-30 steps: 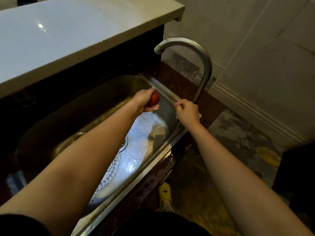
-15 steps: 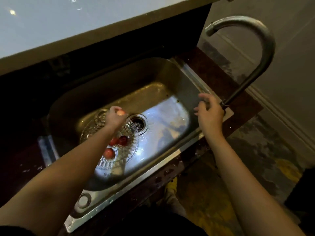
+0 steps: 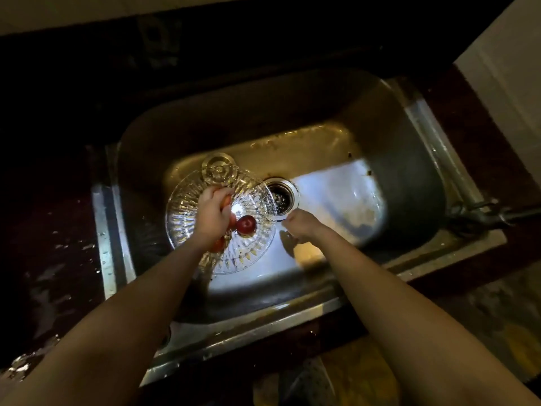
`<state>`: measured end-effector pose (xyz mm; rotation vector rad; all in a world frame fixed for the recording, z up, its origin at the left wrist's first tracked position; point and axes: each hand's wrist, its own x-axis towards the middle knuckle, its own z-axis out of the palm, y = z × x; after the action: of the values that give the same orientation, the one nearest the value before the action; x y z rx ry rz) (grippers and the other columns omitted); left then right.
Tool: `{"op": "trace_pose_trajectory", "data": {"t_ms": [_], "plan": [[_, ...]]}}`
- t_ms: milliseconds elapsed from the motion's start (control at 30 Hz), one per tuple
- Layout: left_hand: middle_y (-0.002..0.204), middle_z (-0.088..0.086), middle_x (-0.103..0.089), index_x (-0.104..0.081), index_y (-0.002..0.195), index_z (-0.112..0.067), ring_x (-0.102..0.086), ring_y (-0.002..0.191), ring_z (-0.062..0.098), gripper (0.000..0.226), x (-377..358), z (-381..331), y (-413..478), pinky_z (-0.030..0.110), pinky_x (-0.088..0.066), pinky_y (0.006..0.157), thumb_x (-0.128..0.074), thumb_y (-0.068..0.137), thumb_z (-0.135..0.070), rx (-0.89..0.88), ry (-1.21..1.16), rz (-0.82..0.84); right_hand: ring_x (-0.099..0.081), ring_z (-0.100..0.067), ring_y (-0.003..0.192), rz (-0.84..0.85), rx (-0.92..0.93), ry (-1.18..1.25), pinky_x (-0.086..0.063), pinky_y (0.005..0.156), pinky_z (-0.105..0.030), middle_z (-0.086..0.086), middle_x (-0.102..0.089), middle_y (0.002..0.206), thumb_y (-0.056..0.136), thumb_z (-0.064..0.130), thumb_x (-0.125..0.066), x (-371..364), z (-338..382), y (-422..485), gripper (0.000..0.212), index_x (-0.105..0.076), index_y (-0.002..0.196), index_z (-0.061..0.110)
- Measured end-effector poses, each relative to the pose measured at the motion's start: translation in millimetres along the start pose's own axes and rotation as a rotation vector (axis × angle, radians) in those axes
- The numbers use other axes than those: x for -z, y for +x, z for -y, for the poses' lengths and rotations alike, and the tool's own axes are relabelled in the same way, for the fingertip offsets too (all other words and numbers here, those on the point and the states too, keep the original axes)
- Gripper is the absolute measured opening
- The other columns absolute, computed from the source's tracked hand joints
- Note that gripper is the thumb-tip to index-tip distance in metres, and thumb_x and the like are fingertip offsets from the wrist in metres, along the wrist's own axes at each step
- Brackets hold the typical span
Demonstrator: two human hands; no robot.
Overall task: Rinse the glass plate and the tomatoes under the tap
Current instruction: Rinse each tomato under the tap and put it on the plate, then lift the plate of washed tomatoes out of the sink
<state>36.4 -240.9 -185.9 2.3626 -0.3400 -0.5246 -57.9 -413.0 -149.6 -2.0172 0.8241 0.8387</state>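
A cut-glass plate lies in the steel sink, left of the drain, with its round foot at the far side. My left hand is over the plate, fingers closed on an orange-red tomato. A dark red tomato rests on the plate to the right of that hand. Another tomato shows partly under my wrist. My right hand is low in the sink beside the plate's right rim, fingers curled with nothing visible in them. No water stream is visible.
The tap's base and handle sit on the sink's right rim; the spout is out of view. A dark wet counter flanks the sink on the left. A pale wall rises at the right. The floor shows below.
My right hand left the tap handle and dropped into the sink beside the plate. My left hand stayed over the plate with a tomato. The view tilted down, losing the spout.
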Motion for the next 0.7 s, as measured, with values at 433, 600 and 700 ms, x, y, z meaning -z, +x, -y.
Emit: {"op": "trace_pose_trajectory", "data": {"t_ms": [433, 600, 700], "plan": [[0.159, -0.007, 0.003, -0.044, 0.130, -0.037, 0.007, 0.145, 0.023, 0.059, -33.5, 10.1, -22.4, 0.058, -0.014, 0.110, -0.041, 0.080, -0.068, -0.179, 0.354, 0.037, -0.058, -0.034, 0.101, -0.181, -0.027, 0.252, -0.045, 0.085, -0.036, -0.024, -0.061, 0.112, 0.100, 0.039, -0.028, -34.7, 19.4, 37.7, 0.053, -0.055, 0.113, -0.004], [0.157, 0.001, -0.012, -0.053, 0.122, -0.031, -0.006, 0.144, 0.029, 0.051, -15.6, 0.3, -16.8, 0.057, -0.023, 0.108, -0.041, 0.083, -0.063, -0.160, 0.353, 0.021, -0.047, -0.016, 0.054, -0.248, 0.165, 0.407, -0.039, 0.050, -0.025, -0.005, -0.051, 0.059, 0.100, 0.026, -0.031, -24.2, 27.0, 25.3, 0.040, -0.058, 0.078, 0.006], [0.154, 0.004, -0.017, -0.051, 0.125, -0.031, -0.013, 0.142, 0.029, 0.053, 2.9, -11.1, -13.6, 0.055, -0.029, 0.109, -0.038, 0.085, -0.063, -0.158, 0.325, 0.063, -0.045, -0.016, 0.052, -0.290, 0.213, 0.432, -0.039, 0.051, -0.026, -0.004, -0.050, 0.056, 0.099, 0.021, -0.033, -14.4, 37.2, 10.5, 0.040, -0.058, 0.074, 0.003]]}}
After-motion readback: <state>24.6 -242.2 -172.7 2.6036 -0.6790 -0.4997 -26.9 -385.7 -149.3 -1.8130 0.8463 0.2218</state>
